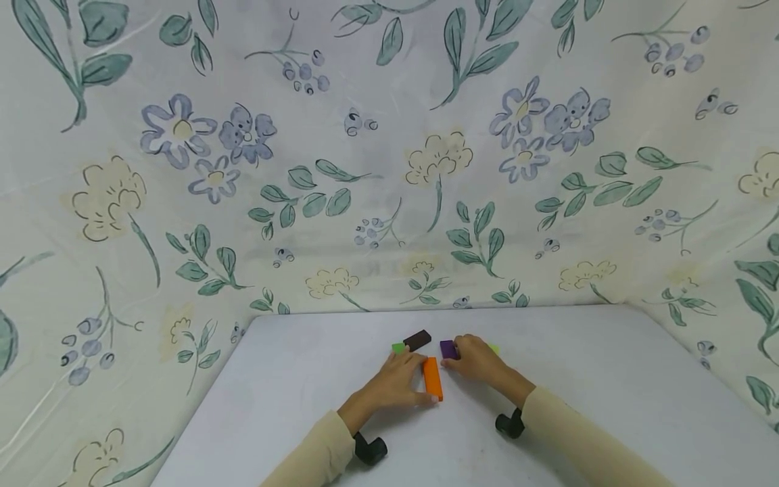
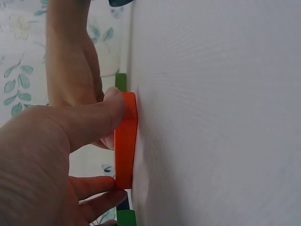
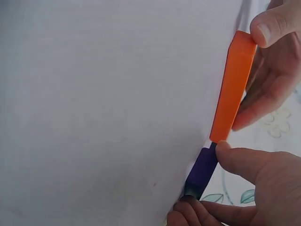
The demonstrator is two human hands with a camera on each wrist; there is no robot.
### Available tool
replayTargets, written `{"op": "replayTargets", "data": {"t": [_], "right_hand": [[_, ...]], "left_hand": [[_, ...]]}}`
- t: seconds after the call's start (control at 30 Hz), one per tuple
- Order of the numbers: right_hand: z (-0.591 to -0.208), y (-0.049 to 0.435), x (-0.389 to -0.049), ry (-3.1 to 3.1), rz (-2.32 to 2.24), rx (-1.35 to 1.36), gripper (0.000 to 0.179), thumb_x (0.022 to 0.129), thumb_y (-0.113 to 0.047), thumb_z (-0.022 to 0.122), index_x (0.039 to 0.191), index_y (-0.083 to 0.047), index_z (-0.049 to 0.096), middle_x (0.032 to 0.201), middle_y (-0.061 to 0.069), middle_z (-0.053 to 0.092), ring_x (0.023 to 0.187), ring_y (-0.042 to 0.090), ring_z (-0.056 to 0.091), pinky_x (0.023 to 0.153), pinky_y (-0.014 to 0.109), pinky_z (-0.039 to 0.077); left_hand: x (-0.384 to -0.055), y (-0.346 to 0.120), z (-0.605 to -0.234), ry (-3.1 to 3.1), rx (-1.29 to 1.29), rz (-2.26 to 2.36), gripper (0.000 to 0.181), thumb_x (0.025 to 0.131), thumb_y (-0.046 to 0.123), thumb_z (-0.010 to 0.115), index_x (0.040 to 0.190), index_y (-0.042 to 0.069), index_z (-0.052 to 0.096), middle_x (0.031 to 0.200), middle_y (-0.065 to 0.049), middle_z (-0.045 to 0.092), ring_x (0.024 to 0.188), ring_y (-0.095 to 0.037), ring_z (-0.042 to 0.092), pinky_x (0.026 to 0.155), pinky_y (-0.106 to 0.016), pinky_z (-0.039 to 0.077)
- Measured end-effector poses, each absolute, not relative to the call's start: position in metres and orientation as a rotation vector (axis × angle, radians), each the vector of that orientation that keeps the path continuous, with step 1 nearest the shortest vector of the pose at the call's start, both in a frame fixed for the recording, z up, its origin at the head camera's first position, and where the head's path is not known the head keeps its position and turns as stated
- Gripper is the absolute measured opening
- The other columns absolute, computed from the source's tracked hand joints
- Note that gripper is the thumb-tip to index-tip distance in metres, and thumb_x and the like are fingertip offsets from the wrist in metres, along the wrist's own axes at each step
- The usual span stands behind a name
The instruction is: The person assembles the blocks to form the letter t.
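My left hand (image 1: 395, 384) holds a long orange block (image 1: 433, 379) by its two ends, thumb at the near end and fingertips at the far end. The block lies lengthwise on the white table, pointing away from me. Just beyond and to the right, my right hand (image 1: 479, 358) pinches a short purple block (image 1: 448, 349) between thumb and curled fingers. In the right wrist view the purple block (image 3: 202, 167) shows close to the far end of the orange block (image 3: 233, 87), with part of it hidden by the fingers.
A dark brown block (image 1: 417, 340) lies beyond the left fingertips, beside a bright green block (image 1: 398, 348) partly covered by that hand. A yellow-green block (image 1: 494, 348) shows behind the right hand. Floral cloth (image 1: 389, 203) hangs along the table's back and sides.
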State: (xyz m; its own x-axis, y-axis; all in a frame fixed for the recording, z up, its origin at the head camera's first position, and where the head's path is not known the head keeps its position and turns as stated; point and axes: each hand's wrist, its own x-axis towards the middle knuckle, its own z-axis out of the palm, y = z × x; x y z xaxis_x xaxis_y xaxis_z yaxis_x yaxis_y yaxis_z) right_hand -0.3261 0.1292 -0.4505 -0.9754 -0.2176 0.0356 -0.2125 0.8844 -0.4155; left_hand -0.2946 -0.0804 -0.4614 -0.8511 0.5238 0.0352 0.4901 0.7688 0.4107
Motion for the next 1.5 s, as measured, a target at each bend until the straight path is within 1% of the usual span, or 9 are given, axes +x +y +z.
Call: {"op": "replayTargets", "data": {"t": [0.17,0.27,0.57,0.73,1.0,1.17,1.27,1.4,1.5], "right_hand": [[-0.450,0.127,-0.324,3.050,-0.647,-0.329,0.050,0.086,-0.037,0.079,0.109,0.005,0.065,0.087,0.011,0.064,0.075,0.019,0.055,0.076,0.033,0.060],[-0.450,0.126,-0.324,3.059,-0.627,-0.323,0.051,0.085,-0.038,0.079,0.110,0.005,0.065,0.090,0.012,0.065,0.076,0.020,0.056,0.078,0.034,0.061],[-0.452,0.124,-0.323,3.082,-0.595,-0.336,0.049,0.085,-0.033,0.080,0.110,0.007,0.066,0.091,0.013,0.066,0.076,0.020,0.057,0.080,0.035,0.061],[-0.451,0.122,-0.321,3.066,-0.588,-0.318,0.047,0.085,-0.030,0.080,0.111,0.007,0.066,0.094,0.015,0.067,0.078,0.020,0.058,0.083,0.037,0.061],[-0.448,0.120,-0.326,3.058,-0.577,-0.262,0.044,0.086,-0.027,0.080,0.111,0.006,0.065,0.094,0.015,0.067,0.080,0.022,0.060,0.083,0.038,0.061],[-0.449,0.119,-0.329,3.053,-0.581,-0.262,0.045,0.085,-0.026,0.081,0.110,0.007,0.065,0.096,0.015,0.067,0.081,0.022,0.061,0.085,0.039,0.061],[-0.448,0.120,-0.328,3.047,-0.590,-0.266,0.044,0.084,-0.026,0.081,0.109,0.007,0.065,0.095,0.015,0.067,0.080,0.022,0.060,0.085,0.040,0.061],[-0.446,0.120,-0.325,3.031,-0.600,-0.267,0.043,0.086,-0.025,0.079,0.111,0.007,0.064,0.095,0.015,0.066,0.080,0.022,0.060,0.085,0.040,0.061],[-0.444,0.122,-0.324,3.033,-0.590,-0.279,0.042,0.087,-0.025,0.078,0.112,0.006,0.064,0.097,0.015,0.066,0.081,0.022,0.060,0.085,0.040,0.061]], "left_hand": [[-0.294,-0.080,-0.461,2.883,0.838,0.587,0.086,0.081,0.060,0.073,0.146,0.010,0.048,0.152,-0.008,0.049,0.152,-0.033,0.028,0.123,-0.061,0.016],[-0.294,-0.080,-0.459,2.876,0.839,0.587,0.088,0.080,0.059,0.075,0.147,0.010,0.047,0.154,-0.009,0.048,0.152,-0.032,0.028,0.123,-0.061,0.015],[-0.294,-0.077,-0.457,2.849,0.773,0.614,0.086,0.078,0.055,0.079,0.145,0.009,0.050,0.152,-0.010,0.050,0.151,-0.030,0.032,0.125,-0.055,0.017],[-0.295,-0.076,-0.458,2.851,0.751,0.612,0.085,0.076,0.055,0.081,0.142,0.009,0.053,0.149,-0.010,0.054,0.149,-0.031,0.035,0.124,-0.054,0.021],[-0.307,-0.077,-0.465,2.910,0.846,0.532,0.086,0.075,0.061,0.079,0.140,0.011,0.056,0.143,-0.004,0.060,0.145,-0.029,0.042,0.123,-0.053,0.024],[-0.306,-0.078,-0.459,2.917,0.892,0.623,0.086,0.075,0.062,0.079,0.139,0.009,0.057,0.141,-0.006,0.061,0.142,-0.029,0.045,0.124,-0.054,0.022],[-0.302,-0.080,-0.454,2.899,0.885,0.724,0.084,0.076,0.059,0.080,0.140,0.010,0.057,0.144,-0.008,0.057,0.138,-0.028,0.050,0.120,-0.052,0.032],[-0.290,-0.081,-0.450,2.837,0.848,0.827,0.083,0.077,0.056,0.080,0.143,0.013,0.055,0.146,-0.006,0.053,0.130,-0.025,0.055,0.108,-0.046,0.049],[-0.278,-0.081,-0.444,2.797,0.846,0.866,0.082,0.078,0.057,0.078,0.144,0.014,0.055,0.144,-0.003,0.055,0.127,-0.022,0.057,0.106,-0.044,0.051]]}}
